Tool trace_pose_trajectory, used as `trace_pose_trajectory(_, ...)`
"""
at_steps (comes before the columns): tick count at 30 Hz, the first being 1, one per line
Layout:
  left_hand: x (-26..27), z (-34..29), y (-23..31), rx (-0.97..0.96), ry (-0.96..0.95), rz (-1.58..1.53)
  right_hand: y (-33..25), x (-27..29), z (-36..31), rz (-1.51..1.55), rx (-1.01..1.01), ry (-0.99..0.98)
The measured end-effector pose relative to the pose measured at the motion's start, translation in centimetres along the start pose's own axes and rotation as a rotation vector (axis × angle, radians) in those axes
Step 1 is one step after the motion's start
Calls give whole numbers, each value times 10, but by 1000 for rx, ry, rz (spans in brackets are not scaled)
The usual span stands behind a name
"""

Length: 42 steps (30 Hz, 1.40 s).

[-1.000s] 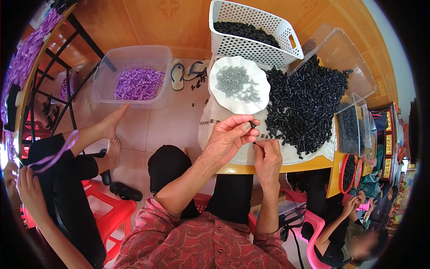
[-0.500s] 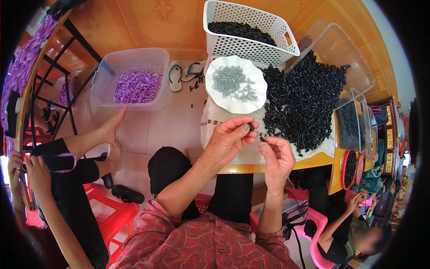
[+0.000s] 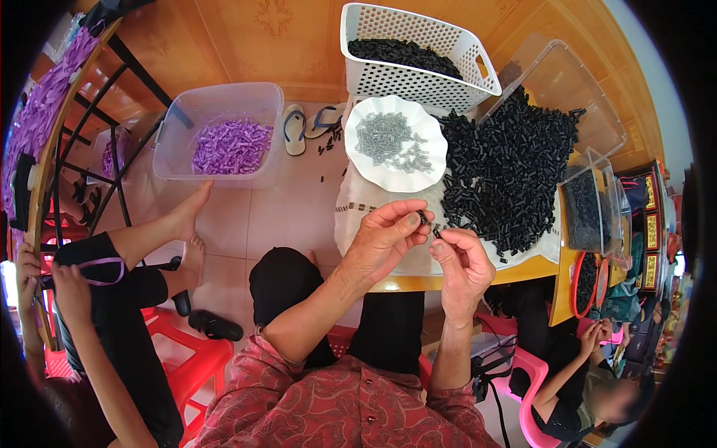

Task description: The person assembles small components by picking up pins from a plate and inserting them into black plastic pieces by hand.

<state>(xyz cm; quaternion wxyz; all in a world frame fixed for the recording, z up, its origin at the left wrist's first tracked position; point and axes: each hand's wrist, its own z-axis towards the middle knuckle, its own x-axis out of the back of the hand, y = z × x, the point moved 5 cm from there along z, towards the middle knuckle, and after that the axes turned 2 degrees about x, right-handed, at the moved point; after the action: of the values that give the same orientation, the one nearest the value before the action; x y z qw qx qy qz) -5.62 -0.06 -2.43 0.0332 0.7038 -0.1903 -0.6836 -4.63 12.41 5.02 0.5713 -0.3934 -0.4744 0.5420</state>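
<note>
The left hand (image 3: 386, 237) pinches a stubby black piece (image 3: 423, 217), seemingly plastic.

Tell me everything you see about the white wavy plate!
The white plate is round with a wavy rim and looks smooth, maybe plastic or ceramic. It sits face up on a pale cloth, in front of the white basket and left of the black pile. Small clear pieces lie on it, heaped at left and looser at right. The left hand nearby isn't touching it.
</note>
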Motion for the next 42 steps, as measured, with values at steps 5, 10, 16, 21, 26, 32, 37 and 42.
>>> trace_pose_trajectory(5, 1, 0, -3, -13, 7, -29, 0, -3, -1, 20, 0, 11)
trace_pose_trajectory(10, -1, 0, -3, -32, -6, -37, 1, -7, 0, 21, 38, -2)
trace_pose_trajectory(16, 1, 0, -1, -19, -19, 1, -1, -11, 2, 45, 54, -9)
trace_pose_trajectory(21, 2, 0, -3, -6, -3, 14, 2, -12, 2, 32, 57, -8)
trace_pose_trajectory(26, 1, -1, -3, -12, -8, 19, 1, -13, 3, 9, 61, -5)
trace_pose_trajectory(32, -3, -2, -3, -5, 2, 16, 1, -13, 3, -26, 78, 3)
trace_pose_trajectory(37, -2, -3, -3, -15, 10, 37, -4, -14, 2, -169, 174, 15)
trace_pose_trajectory(42, -4, -3, -1, -43, -1, 67, -10, -16, 2, -303, 294, 15)
